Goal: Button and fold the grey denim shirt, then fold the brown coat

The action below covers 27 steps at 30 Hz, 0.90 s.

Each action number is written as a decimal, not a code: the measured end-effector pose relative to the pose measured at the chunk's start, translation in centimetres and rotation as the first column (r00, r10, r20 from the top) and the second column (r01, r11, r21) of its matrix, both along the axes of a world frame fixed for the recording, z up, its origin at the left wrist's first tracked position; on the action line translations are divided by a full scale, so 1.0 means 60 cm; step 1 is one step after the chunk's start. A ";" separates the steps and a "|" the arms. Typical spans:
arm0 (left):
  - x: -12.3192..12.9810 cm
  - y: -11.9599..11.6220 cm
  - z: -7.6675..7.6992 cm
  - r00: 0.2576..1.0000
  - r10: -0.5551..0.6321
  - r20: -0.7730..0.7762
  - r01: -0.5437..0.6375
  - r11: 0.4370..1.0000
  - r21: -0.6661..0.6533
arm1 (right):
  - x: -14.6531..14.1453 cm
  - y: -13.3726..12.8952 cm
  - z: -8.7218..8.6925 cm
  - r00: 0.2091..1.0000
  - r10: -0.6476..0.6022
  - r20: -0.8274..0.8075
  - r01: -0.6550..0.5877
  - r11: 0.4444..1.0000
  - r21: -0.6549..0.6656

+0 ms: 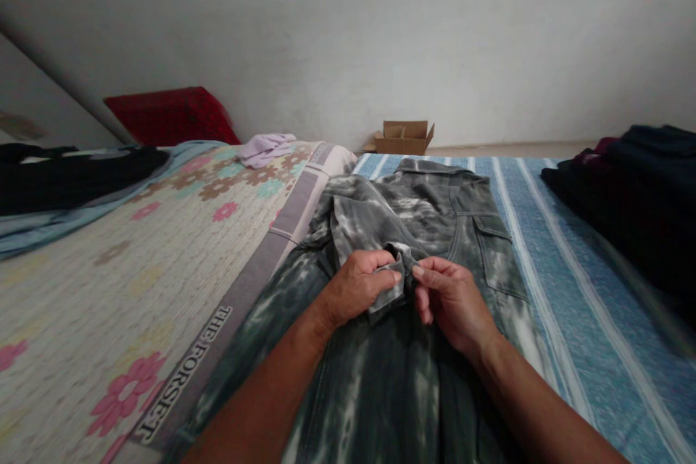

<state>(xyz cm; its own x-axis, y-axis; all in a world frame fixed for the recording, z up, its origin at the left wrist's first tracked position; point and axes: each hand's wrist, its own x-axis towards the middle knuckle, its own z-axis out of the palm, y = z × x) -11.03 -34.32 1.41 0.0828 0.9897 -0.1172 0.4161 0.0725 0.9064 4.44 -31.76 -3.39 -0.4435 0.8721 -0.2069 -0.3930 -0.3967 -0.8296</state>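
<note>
A grey and dark green tie-dyed garment with a flap pocket, apparently cargo trousers, lies spread out in front of me. My left hand pinches a bunched, folded-up part of its cloth between thumb and fingers. Close beside it, my right hand grips the same gathered fold with thumb and forefinger, its other fingers curled below. The fold is raised a little over the middle of the garment. What lies inside the gathered cloth is hidden by my fingers.
Beneath lie a blue striped cover and, leftward, a flowered quilt. Dark folded clothes are piled at right. Black clothing, a lilac cloth and a red case-like object are at left. A cardboard box stands by the wall.
</note>
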 end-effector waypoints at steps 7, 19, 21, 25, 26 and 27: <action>-0.004 0.000 -0.007 0.996 0.008 0.089 -0.003 0.998 -0.060 | 0.001 0.001 0.000 1.000 0.019 -0.012 -0.019 1.000 0.003; 0.006 -0.002 0.004 0.994 0.056 -0.098 -0.046 0.993 0.107 | -0.001 0.000 -0.003 1.000 -0.004 0.030 0.002 0.998 0.061; 0.011 -0.002 0.005 0.985 0.090 -0.146 -0.069 0.987 0.148 | -0.001 0.000 -0.003 0.999 -0.002 0.039 0.000 0.998 0.070; 0.017 -0.002 0.002 0.972 0.142 -0.189 -0.113 0.981 0.158 | -0.002 0.000 0.000 0.999 0.001 0.045 -0.005 0.997 0.078; 0.017 -0.001 0.002 0.971 0.144 -0.191 -0.116 0.982 0.150 | -0.002 0.000 0.001 0.999 0.004 0.046 -0.008 0.997 0.076; 0.017 -0.001 0.001 0.971 0.143 -0.190 -0.117 0.983 0.142 | -0.003 0.000 0.001 0.999 0.008 0.046 -0.011 0.997 0.073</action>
